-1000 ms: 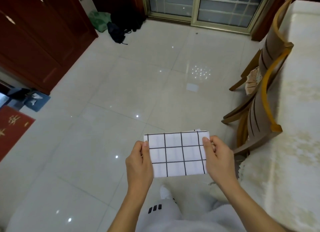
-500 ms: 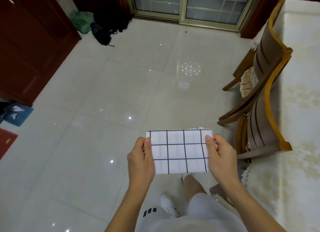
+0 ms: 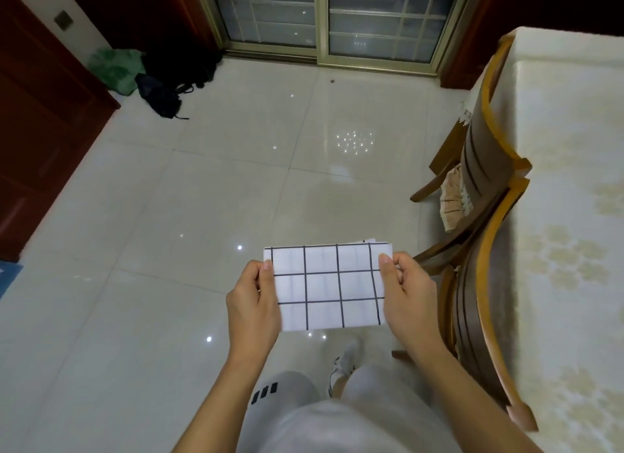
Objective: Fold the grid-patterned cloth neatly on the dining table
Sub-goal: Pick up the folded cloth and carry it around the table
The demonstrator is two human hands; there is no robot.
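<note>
Dark red cabinet (image 3: 40, 121) ran along the floor's left edge, w/ a green bag (image 3: 116, 69) and black bag (image 3: 169, 91) heaped at the far-left corner of the floor (image 3: 202, 182), by the sliding glass door (image 3: 324, 20). Left hand (image 3: 253, 304) was held over the floor, mid-air, thumb on top; its grip pinched the left edge of the grid-patterned cloth (image 3: 327, 285). Cloth was folded to a small rectangle, white w/ black lines, held flat-ish facing up, several layers peeking out at its far-right corner. It was not on the tabletop, but well left of it, approx. above the person's knees. Right hand (image 3: 410, 294) had its grip pinched on the cloth's right edge, thumb on top, fingers probably curled under (hidden). Below, pale grey shorts (image 3: 304, 412) and a white shoe (image 3: 342, 365) showed. Two wooden chairs (image 3: 479, 189) stood tucked against the tabletop's (image 3: 574, 182) left edge; tabletop was covered by a cream floral cover.
</note>
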